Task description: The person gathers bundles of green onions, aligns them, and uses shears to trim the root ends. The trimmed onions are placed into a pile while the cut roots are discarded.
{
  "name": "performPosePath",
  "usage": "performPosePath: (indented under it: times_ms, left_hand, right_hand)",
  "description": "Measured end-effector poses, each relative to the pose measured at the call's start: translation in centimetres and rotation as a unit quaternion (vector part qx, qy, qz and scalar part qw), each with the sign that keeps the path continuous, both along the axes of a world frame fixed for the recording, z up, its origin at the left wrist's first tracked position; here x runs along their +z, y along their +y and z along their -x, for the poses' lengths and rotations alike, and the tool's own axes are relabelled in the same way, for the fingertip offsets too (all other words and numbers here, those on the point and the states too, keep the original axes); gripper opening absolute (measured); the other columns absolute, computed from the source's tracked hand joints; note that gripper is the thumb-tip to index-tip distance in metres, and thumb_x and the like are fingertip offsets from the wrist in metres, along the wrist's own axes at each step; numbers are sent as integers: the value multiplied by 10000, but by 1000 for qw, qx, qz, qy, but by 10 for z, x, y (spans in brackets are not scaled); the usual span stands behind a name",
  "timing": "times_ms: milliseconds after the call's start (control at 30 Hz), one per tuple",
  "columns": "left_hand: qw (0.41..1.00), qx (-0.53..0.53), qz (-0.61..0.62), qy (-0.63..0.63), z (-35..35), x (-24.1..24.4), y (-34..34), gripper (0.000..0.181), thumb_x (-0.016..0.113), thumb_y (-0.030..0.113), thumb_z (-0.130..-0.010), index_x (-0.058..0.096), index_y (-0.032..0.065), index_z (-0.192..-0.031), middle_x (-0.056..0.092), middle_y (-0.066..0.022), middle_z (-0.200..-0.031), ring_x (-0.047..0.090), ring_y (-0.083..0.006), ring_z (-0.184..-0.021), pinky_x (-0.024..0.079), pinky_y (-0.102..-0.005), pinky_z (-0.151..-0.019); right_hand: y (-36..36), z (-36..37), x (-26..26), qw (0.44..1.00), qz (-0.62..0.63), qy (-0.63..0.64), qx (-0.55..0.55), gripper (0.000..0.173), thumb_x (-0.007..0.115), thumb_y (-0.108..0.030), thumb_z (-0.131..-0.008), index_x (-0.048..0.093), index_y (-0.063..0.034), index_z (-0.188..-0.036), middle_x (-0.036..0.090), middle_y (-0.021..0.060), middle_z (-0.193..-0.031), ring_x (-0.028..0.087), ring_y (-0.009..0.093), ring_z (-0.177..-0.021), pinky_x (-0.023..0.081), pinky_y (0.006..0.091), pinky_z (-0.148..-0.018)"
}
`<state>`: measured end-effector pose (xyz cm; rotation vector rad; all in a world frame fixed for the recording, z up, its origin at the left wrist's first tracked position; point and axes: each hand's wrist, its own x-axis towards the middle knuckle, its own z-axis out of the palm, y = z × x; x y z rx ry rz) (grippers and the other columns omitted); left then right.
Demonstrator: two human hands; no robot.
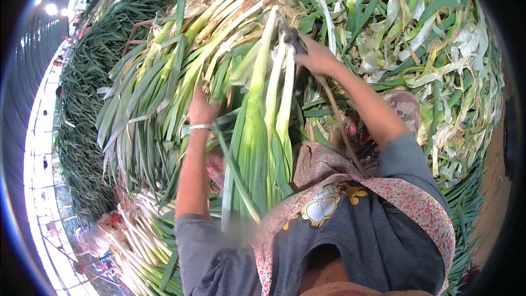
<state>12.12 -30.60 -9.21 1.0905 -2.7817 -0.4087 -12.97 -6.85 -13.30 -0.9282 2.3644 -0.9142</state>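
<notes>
My left hand (201, 109), with a pale band at its wrist, reaches into a heap of untrimmed Welsh onions or leeks (164, 65). Its fingertips are at a yellowish stalk, but whether they grip it I cannot tell. In my right hand (318, 55) is a dark nozzle-like tool (291, 36), from which a thin brown hose (335, 111) runs down towards my body. Beside the tool, several cleaner stalks with white shanks (274, 78) lie with their green leaves over my lap. A blurred pale piece of stalk or leaf (246, 65) shows left of them.
Stripped leaves and pale skins (411, 41) are heaped at the right. White-shanked stalks (139, 230) lie in a pile at the lower left. A tall bank of dark green leaves (86, 131) lines the left side. My floral apron (415, 201) covers part of my front.
</notes>
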Motion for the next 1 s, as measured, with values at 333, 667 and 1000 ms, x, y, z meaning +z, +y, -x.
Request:
performPosePath:
  times_ms: [333,667,1000]
  left_hand:
    - [988,-70,-47,-130,33,-32,66,592,669,478,-658,555,-13,-970,622,-204,-867,598,-374,-821,461,-435,-729]
    - [982,-46,37,-181,54,-21,114,537,707,372,-663,437,27,-973,620,-208,-825,612,-372,-771,489,-447,-674]
    - [989,-28,-13,-142,53,-22,111,609,683,380,-641,453,-6,-1052,615,-234,-835,597,-401,-765,469,-467,-682]
  right_hand:
    - [107,-122,50,985,4,-113,133,754,584,-264,-676,288,-53,-1337,585,286,-884,590,401,-805,461,406,-749]
    - [74,-94,36,991,-14,-87,105,637,545,-253,-704,316,-21,-1251,555,174,-681,584,341,-671,468,429,-645]
    - [-30,14,-12,998,-63,16,-10,644,562,-287,-708,377,-1,-1254,601,220,-849,595,325,-769,475,405,-728]
